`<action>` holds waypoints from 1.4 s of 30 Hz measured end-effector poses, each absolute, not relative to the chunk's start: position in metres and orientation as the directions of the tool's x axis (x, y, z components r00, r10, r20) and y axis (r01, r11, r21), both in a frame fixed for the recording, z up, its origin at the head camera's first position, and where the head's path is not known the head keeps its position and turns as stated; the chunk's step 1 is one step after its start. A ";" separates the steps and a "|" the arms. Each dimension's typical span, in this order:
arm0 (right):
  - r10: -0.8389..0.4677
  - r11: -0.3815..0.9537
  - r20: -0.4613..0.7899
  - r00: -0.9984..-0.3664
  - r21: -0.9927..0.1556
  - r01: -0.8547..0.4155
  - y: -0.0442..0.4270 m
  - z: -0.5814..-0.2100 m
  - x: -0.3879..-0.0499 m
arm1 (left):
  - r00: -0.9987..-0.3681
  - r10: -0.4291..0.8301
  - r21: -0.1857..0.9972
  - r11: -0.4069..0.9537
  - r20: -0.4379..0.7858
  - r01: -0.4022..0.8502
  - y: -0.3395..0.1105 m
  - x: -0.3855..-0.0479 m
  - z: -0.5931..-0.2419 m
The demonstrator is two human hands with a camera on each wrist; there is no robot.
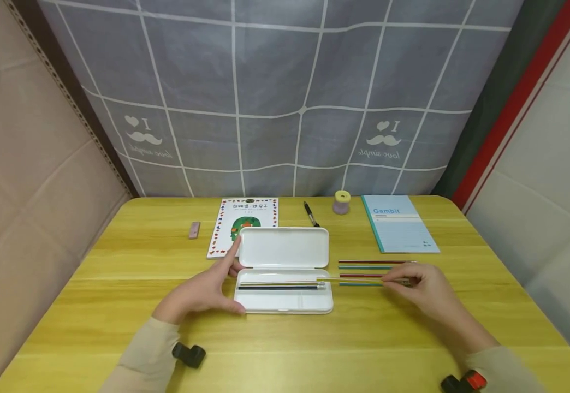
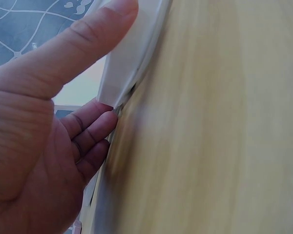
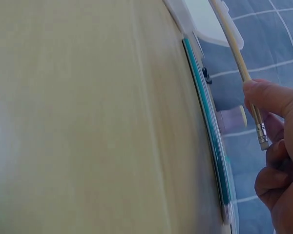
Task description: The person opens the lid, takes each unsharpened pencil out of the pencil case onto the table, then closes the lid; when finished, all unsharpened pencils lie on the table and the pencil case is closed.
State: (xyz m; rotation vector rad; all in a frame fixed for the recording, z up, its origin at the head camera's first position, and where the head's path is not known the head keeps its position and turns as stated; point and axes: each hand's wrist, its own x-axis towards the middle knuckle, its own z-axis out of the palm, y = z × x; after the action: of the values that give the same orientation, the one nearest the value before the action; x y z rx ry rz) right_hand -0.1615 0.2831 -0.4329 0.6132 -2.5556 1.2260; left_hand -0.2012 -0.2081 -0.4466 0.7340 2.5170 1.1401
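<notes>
A white pencil case (image 1: 285,303) lies with its lid (image 1: 285,247) tipped back, one gold pencil and a dark pencil (image 1: 277,287) inside. My left hand (image 1: 203,286) spans its left end, thumb by the front corner and forefinger at the lid's edge; in the left wrist view the fingertips (image 2: 106,122) touch the case. Between thumb and fingers, my right hand (image 1: 427,284) pinches a gold pencil (image 1: 349,279) near its eraser end. Its other end reaches over the case's right side. Red and teal pencils (image 1: 363,267) lie on the table just behind and below this hand.
Behind the case lie a picture booklet (image 1: 221,224) and a black pen (image 1: 309,213). A pink eraser (image 1: 194,230) is at the left. A purple-and-yellow spool-shaped object (image 1: 341,203) and a light blue notebook (image 1: 403,224) stand and lie at the back right.
</notes>
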 end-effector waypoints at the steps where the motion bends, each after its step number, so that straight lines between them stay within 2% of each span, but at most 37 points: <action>1: -0.259 0.570 0.385 -0.886 -0.680 -0.462 0.286 -0.433 -0.160 | -0.831 0.555 0.760 0.560 -0.047 0.331 -0.208 -0.201 -0.446; 10: -0.187 0.669 0.362 -0.913 -0.634 -0.389 0.311 -0.442 -0.151 | -0.824 0.565 0.761 0.551 -0.039 0.342 -0.207 -0.202 -0.443; 29: -0.194 0.740 0.289 -0.937 -0.584 -0.334 0.318 -0.441 -0.152 | -0.826 0.562 0.766 0.550 -0.046 0.332 -0.210 -0.200 -0.444; 42: -0.221 0.756 0.286 -0.932 -0.554 -0.349 0.321 -0.441 -0.152 | -0.826 0.561 0.768 0.550 -0.048 0.329 -0.209 -0.200 -0.445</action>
State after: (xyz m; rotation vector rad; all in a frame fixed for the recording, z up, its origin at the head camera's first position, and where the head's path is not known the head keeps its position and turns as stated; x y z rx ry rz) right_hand -0.1519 0.3210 -0.4412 0.4525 -2.7503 0.9272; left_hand -0.2005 -0.2089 -0.4447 0.7383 2.5002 1.1500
